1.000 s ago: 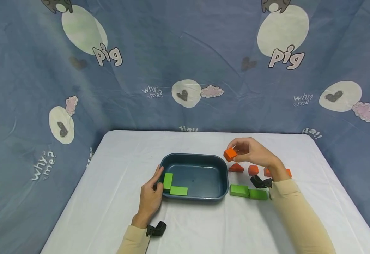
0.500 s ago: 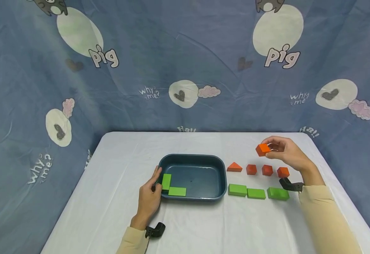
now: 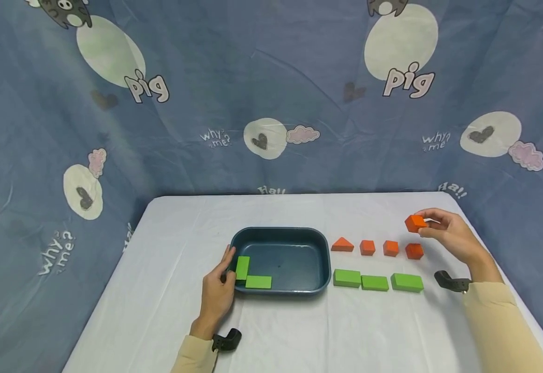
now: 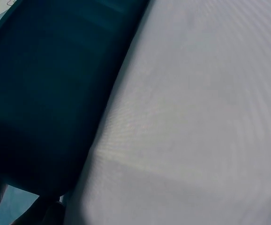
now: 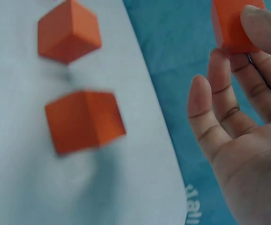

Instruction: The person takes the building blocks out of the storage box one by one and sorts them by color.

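A dark blue tray (image 3: 294,291) stands on the white table. My left hand (image 3: 217,295) holds its left end, with the thumb at the rim; the left wrist view shows only dark parts of fingers at the tray (image 4: 46,93). Inside the tray, one green block (image 3: 242,268) and another green block (image 3: 258,282) lie at the near left corner. My right hand (image 3: 453,235) pinches an orange cube (image 3: 414,224) between thumb and fingers, raised above the table at the right. The right wrist view shows this cube (image 5: 236,26) under the thumb.
Right of the tray runs a row with an orange triangular block (image 3: 342,245) and three orange cubes (image 3: 391,248). Nearer me lies a row of three green blocks (image 3: 375,283). A blue printed cloth (image 3: 196,103) hangs behind the table (image 3: 280,336).
My right hand has carried the orange cube rightward, from beside the tray to beyond the last cube in the orange row. My left hand keeps its place at the tray.
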A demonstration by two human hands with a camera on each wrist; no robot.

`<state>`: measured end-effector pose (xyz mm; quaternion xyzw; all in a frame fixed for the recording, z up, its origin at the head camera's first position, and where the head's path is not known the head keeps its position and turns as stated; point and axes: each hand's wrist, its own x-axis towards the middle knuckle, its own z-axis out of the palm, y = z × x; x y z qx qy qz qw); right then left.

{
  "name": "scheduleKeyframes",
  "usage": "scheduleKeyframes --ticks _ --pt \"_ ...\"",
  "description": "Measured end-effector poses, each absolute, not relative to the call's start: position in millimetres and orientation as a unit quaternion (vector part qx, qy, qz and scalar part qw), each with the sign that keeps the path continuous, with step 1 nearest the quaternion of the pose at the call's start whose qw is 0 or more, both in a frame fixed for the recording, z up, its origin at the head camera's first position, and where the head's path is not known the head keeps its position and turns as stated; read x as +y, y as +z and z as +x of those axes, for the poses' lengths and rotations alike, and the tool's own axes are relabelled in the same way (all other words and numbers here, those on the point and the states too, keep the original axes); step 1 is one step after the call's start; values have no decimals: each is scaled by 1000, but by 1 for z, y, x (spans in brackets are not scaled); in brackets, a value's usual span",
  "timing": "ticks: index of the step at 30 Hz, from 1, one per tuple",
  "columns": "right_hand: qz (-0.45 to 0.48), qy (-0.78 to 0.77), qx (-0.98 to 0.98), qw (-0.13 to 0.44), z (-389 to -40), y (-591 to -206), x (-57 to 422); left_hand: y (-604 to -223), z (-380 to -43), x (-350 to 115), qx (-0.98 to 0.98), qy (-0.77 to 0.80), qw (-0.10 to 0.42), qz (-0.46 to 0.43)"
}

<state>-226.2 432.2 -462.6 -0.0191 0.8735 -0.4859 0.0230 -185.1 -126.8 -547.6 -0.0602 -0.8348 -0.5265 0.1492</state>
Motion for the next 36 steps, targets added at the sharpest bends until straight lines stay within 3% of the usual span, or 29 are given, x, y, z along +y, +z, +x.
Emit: scheduleKeyframes --ticks 14,36 --pt "41 -493 869 1 -203 -498 472 -547 -180 -129 -841 -517 151 -51" --pt "101 -440 889 79 -189 -521 501 -547 -184 -121 -847 -504 160 -60"
